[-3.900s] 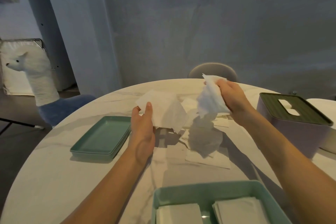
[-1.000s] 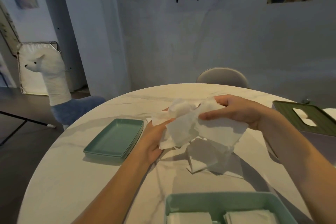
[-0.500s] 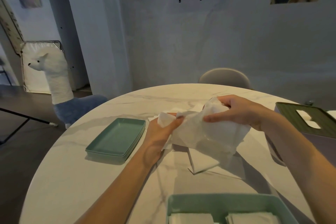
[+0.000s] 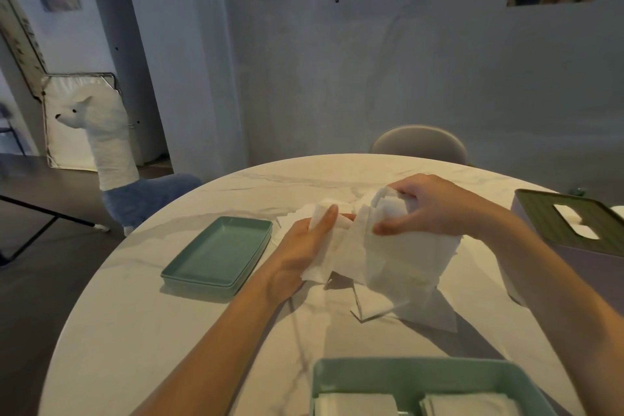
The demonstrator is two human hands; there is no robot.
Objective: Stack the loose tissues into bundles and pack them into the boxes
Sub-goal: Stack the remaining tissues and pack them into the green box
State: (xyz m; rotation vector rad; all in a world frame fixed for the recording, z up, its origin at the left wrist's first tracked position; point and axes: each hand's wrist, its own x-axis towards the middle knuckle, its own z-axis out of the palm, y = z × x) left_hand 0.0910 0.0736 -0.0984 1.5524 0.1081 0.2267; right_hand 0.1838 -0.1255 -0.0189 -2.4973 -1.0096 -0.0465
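Apparently both the left hand [image 4: 305, 246] and right hand [image 4: 427, 206] grip crumpled tissues [image 4: 388, 253].

Round table [image 4: 141, 331] with a chair [image 4: 418, 142] behind it. Shallow tray [image 4: 217, 255] on the left; tissue box [image 4: 570, 230] on the right edge; open box [image 4: 415, 378] at the near edge, holding two tissue stacks [image 4: 469, 406] side by side. Loose tissues [image 4: 398, 260] at centre, between both hands.

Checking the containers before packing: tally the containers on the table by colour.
Teal: 2, the flat tray and the open box holding stacked tissues.
Lilac with green lid: 1, the tissue box.
Total: 3.
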